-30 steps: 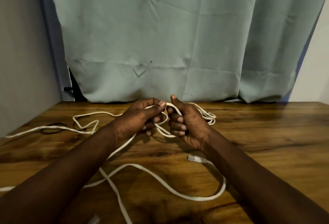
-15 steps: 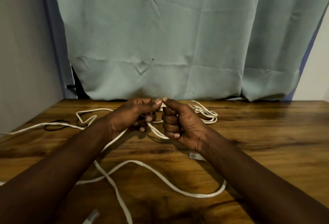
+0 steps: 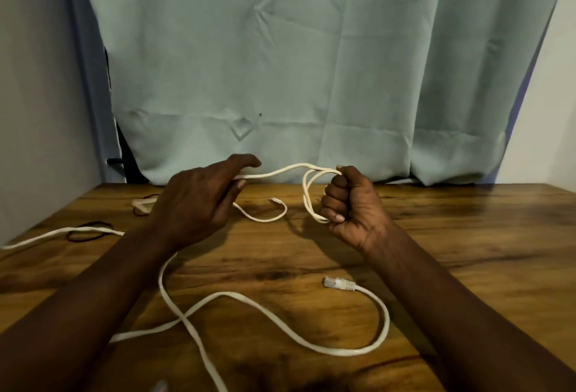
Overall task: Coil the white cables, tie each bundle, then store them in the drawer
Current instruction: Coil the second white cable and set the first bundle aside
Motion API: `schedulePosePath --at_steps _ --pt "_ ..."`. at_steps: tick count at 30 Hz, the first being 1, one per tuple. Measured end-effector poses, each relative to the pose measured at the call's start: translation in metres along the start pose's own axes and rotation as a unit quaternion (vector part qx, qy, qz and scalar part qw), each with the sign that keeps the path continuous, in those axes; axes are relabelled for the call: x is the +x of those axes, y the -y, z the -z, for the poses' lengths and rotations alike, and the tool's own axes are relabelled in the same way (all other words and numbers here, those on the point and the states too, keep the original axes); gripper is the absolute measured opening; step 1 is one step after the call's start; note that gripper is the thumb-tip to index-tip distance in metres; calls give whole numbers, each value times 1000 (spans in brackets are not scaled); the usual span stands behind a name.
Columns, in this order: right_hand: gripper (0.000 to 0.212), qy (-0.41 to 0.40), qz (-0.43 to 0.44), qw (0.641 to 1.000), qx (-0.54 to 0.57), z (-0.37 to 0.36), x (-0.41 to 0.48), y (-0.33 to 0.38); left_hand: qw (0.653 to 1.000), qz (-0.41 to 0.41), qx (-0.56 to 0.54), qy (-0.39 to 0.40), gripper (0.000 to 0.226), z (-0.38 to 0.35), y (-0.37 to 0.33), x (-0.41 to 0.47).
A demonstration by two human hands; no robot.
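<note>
The right hand was closed in a full fist on the gathered loops of the thin white cable, with the loops hanging from the front of the fist just above the worktop. From this grip a single strand ran leftward, roughly level and parallel to the rear edge of the worktop, to the left hand. The left hand held the strand in a light pinch between the thumb above and the nearly straight fingers below. The long axis of the uncoiled length therefore lay left to right. The left hand was the nearer to the remaining slack, which dropped behind it and curled to a free end resting on the worktop between the hands. The next turn would likely require the left hand to carry the strand back toward the right fist. Half a second earlier the hands had been touching, knuckle to knuckle; they now stood well apart with the strand drawn out between them. The plug of the flat white cable, previously half hidden by the right wrist, lay fully exposed. That cable was uncoiled. Dark bands lay at the left. No drawer was in view.
</note>
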State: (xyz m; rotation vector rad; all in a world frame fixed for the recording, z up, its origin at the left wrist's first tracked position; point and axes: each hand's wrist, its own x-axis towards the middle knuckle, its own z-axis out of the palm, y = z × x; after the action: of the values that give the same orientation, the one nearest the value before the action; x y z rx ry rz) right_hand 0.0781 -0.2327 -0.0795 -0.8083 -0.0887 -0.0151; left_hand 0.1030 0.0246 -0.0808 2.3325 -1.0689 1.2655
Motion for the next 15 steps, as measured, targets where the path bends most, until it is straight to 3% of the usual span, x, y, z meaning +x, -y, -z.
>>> schedulePosePath --at_steps 3,7,11,15 --pt "49 2 -5 998 60 3 1 10 996 -50 77 -16 28 -7 3 -6" --pt "52 -36 6 993 109 6 2 12 973 -75 212 57 42 -19 7 -4" --pt "58 -68 13 989 130 4 1 10 965 -37 239 97 57 -36 -18 -1" --pt "56 -68 17 985 155 -3 -3 11 952 -64 272 128 45 -46 -33 -2"
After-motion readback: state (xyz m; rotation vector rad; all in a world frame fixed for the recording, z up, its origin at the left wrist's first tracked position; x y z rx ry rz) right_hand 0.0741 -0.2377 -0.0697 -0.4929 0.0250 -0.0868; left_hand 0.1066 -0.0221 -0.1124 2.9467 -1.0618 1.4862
